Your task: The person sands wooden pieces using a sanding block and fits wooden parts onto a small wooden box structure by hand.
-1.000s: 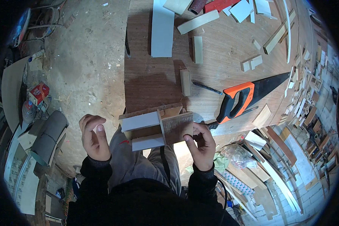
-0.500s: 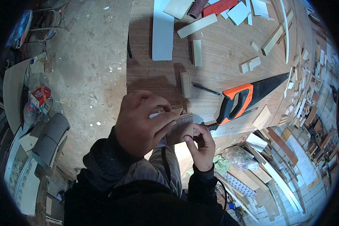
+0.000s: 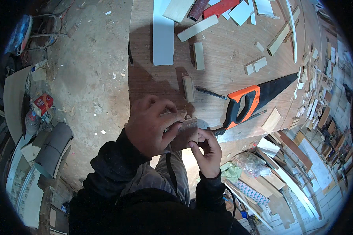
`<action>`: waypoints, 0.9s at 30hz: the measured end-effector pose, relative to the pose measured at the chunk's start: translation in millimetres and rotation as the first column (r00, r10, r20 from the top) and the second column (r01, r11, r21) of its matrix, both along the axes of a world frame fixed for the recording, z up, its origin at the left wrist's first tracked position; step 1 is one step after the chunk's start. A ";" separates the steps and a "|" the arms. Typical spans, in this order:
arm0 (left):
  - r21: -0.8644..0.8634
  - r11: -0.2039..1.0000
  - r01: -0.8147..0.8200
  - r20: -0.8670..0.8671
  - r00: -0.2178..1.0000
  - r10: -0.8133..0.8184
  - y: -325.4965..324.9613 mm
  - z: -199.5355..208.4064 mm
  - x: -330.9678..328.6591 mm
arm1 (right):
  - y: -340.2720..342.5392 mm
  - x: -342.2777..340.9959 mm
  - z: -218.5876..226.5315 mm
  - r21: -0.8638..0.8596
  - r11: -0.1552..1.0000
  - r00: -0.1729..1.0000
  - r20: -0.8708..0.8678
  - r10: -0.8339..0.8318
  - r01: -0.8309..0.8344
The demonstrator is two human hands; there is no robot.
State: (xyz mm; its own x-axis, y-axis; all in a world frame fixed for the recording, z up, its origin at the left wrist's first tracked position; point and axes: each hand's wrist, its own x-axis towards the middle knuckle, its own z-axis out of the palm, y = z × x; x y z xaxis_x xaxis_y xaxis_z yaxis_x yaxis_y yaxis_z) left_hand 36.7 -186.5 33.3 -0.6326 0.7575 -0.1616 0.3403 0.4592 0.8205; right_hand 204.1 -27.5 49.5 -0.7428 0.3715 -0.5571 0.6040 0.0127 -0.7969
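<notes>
My left hand [image 3: 151, 127] is closed, thumb and fingers pinching a small pale piece of wood [image 3: 181, 113] that is mostly covered by the fingers. Just to its right, my right hand [image 3: 208, 152] grips a brown, flat rectangular block [image 3: 187, 133] by its right side, thumb on the near face. The two pieces are close together above the table's near edge; whether they touch I cannot tell. Beyond the hands a short wooden block [image 3: 188, 89] lies on the tabletop, with a dark pencil-like stick [image 3: 210, 93] beside it.
A handsaw [image 3: 259, 98] with an orange and black handle lies right of my hands on the wooden table [image 3: 223, 58]. Farther back are a white board [image 3: 163, 35], several wood offcuts and a red tool [image 3: 220, 8]. Boards and a plastic bag [image 3: 253, 164] lie at lower right.
My left hand has tilted and come closer over the brown block, and the pale piece shows less between its fingers. The table's contents have shifted slightly left in view.
</notes>
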 end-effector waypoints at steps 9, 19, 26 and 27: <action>0.016 1.000 -0.005 0.022 1.000 0.004 -0.9 -3.5 2.0 | -0.4 1.5 0.0 0.007 1.000 1.000 -0.018 -0.008 0.008; 0.046 0.999 0.005 -0.012 1.000 -0.004 2.7 4.9 -0.4 | -1.9 0.4 4.8 0.001 0.999 0.998 -0.034 -0.048 0.048; 0.104 0.994 0.021 -0.102 0.995 -0.011 21.2 38.3 -5.2 | 3.7 1.3 31.1 0.104 0.994 0.998 -0.054 -0.015 0.021; 0.107 0.994 0.025 -0.122 0.992 -0.011 21.8 46.9 -4.6 | 7.2 -2.7 40.8 0.060 0.998 0.995 -0.099 -0.017 0.023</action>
State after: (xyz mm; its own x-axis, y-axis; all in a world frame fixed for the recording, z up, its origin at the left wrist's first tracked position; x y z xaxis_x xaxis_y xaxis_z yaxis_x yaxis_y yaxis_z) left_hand 32.0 -164.8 80.3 -0.6286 0.7777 -0.0016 0.4474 0.3633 0.8172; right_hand 201.5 -20.3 90.2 -0.7852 0.4176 -0.4573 0.5232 0.0522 -0.8506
